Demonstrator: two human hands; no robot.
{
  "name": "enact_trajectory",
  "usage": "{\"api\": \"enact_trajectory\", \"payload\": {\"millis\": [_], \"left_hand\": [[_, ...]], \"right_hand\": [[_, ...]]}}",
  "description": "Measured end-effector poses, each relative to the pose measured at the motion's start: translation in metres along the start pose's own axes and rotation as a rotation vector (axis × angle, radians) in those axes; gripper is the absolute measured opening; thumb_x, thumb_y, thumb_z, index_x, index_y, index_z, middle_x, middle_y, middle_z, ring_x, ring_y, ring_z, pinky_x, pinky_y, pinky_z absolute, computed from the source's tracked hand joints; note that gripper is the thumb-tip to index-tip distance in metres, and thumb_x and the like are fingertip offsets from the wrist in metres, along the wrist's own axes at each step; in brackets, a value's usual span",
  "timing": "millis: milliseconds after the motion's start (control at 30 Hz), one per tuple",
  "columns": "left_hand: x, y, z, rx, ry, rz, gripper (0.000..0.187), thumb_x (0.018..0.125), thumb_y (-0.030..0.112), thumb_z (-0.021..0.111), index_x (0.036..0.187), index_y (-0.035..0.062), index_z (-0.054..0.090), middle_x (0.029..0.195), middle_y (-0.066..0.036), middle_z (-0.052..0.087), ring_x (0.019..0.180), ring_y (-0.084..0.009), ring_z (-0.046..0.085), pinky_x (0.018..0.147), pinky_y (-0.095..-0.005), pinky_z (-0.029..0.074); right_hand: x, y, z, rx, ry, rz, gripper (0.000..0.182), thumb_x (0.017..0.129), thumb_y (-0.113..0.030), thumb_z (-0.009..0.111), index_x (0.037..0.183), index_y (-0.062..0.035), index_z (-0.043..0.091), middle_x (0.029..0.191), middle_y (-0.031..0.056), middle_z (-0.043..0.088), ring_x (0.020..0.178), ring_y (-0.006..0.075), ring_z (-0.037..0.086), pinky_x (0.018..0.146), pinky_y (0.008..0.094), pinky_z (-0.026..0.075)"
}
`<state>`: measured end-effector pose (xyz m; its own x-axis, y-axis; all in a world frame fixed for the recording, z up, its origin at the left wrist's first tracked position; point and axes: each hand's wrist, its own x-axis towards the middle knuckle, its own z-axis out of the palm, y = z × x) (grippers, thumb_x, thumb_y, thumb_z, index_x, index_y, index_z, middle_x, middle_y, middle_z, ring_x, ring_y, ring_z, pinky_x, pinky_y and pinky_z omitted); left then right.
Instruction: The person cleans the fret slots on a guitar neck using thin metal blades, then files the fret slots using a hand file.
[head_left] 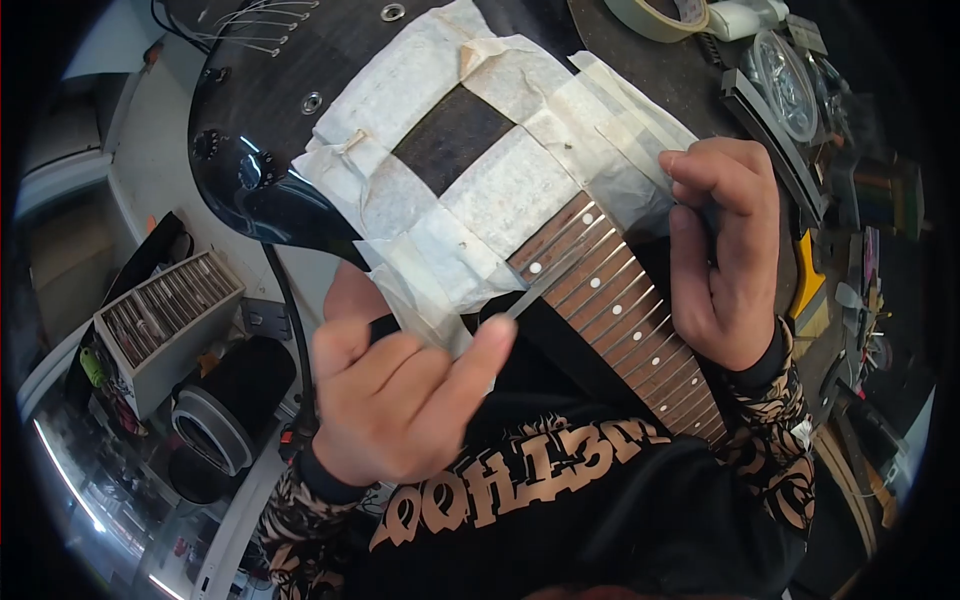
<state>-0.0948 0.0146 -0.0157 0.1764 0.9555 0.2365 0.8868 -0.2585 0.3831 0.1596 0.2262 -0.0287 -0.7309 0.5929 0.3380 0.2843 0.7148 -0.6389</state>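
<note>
A dark electric guitar [235, 100] lies across my lap, its body covered near the neck with masking tape [510, 180] that frames a bare dark rectangle. The fretboard [640, 335] is brown with pale dot inlays and metal frets. My left hand [395, 400] is closed, slightly blurred, at the fretboard's left edge. From its fingers a narrow metal file [527, 300] reaches to the last frets by the tape; its handle is hidden in the hand. My right hand [735, 250] rests beside the neck's right edge, fingers loosely curled and thumb apart, with nothing visible in it.
A tape roll [660, 15], a white bottle [745, 18] and a yellow-handled tool [806, 275] lie on the cluttered bench at right. On the left stand a box of packed slats [170, 310] and a black cylinder [235, 400]. Loose strings [265, 25] stick up from the guitar.
</note>
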Motion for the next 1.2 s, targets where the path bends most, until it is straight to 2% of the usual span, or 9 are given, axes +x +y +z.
{"api": "enact_trajectory", "payload": {"millis": [267,433,533,600,700,800,900,1000,1200], "left_hand": [[-0.022,-0.001,-0.007,-0.013,-0.01,-0.012,0.061,0.082,0.002,0.074,0.142,0.002,0.086,0.076,0.004,0.049,0.067,-0.0197,0.048,0.081,-0.044,0.031],[0.045,-0.006,0.011,-0.025,0.018,0.082,0.072,0.077,0.006,0.075,0.149,0.0038,0.085,0.075,0.005,0.043,0.066,-0.0193,0.047,0.079,-0.0448,0.03],[0.049,-0.008,-0.005,-0.132,0.012,0.058,0.062,0.084,0.005,0.076,0.146,0.0018,0.085,0.077,0.004,0.052,0.068,-0.0189,0.048,0.082,-0.0449,0.033],[0.043,-0.013,-0.011,-0.322,0.162,-0.05,0.052,0.086,0.006,0.078,0.137,-0.0001,0.087,0.078,0.005,0.063,0.062,-0.0173,0.05,0.079,-0.0426,0.034],[0.031,-0.026,-0.015,-0.476,0.231,-0.117,0.044,0.087,0.006,0.078,0.129,-0.002,0.088,0.084,0.001,0.076,0.057,-0.0181,0.052,0.078,-0.0412,0.034],[0.029,-0.02,-0.016,-0.356,0.144,-0.093,0.032,0.089,0.009,0.08,0.119,0.0007,0.086,0.084,-0.001,0.074,0.064,-0.0205,0.057,0.081,-0.0439,0.035],[0.03,-0.006,-0.007,-0.161,0.108,-0.04,0.021,0.091,0.012,0.079,0.11,0.0038,0.082,0.082,-0.002,0.069,0.066,-0.0248,0.057,0.082,-0.0477,0.035],[0.028,-0.001,-0.002,-0.135,0.1,0.008,0.025,0.092,0.014,0.081,0.116,0.0045,0.081,0.083,-0.002,0.07,0.067,-0.0237,0.059,0.082,-0.0479,0.035],[0.023,-0.002,0.003,-0.264,0.042,0.021,0.041,0.091,0.002,0.084,0.131,0.0038,0.082,0.082,0.001,0.069,0.065,-0.02,0.058,0.077,-0.0416,0.041]], "right_hand": [[0.0,0.001,-0.002,0.0,0.007,-0.021,0.07,0.087,0.032,0.056,0.146,-0.0022,0.069,0.13,0.0173,0.068,0.105,0.027,0.068,0.096,0.0382,0.059],[0.001,-0.002,0.002,0.006,0.005,-0.003,0.069,0.087,0.031,0.057,0.146,-0.0027,0.069,0.13,0.0167,0.068,0.105,0.0265,0.068,0.096,0.038,0.058],[0.0,-0.002,0.001,0.016,0.017,0.011,0.067,0.089,0.03,0.059,0.147,-0.0027,0.068,0.13,0.0162,0.068,0.105,0.0263,0.068,0.095,0.0377,0.058],[0.0,-0.001,0.001,0.029,0.021,0.015,0.065,0.09,0.028,0.061,0.147,-0.0024,0.069,0.13,0.016,0.067,0.105,0.0259,0.068,0.095,0.0373,0.058],[0.003,0.0,-0.001,0.093,0.003,0.027,0.049,0.097,0.016,0.07,0.143,-0.0018,0.071,0.127,0.0146,0.068,0.104,0.0253,0.068,0.094,0.0385,0.056],[0.012,-0.005,-0.016,0.168,-0.154,0.008,0.029,0.107,-0.007,0.074,0.135,0.0,0.071,0.123,0.0125,0.067,0.107,0.0237,0.065,0.098,0.0383,0.052],[0.015,-0.008,-0.024,0.219,-0.255,-0.008,0.032,0.111,-0.03,0.077,0.123,0.0001,0.073,0.112,0.0106,0.068,0.104,0.0249,0.064,0.097,0.0395,0.049],[0.012,-0.01,-0.021,0.287,-0.258,0.053,0.03,0.11,-0.032,0.082,0.111,-0.0027,0.075,0.101,0.0086,0.07,0.098,0.0265,0.064,0.095,0.0419,0.048],[0.016,-0.007,-0.018,0.241,-0.301,-0.068,0.017,0.105,-0.019,0.083,0.113,-0.0047,0.078,0.102,0.0095,0.071,0.098,0.0283,0.064,0.096,0.0445,0.047]]}}
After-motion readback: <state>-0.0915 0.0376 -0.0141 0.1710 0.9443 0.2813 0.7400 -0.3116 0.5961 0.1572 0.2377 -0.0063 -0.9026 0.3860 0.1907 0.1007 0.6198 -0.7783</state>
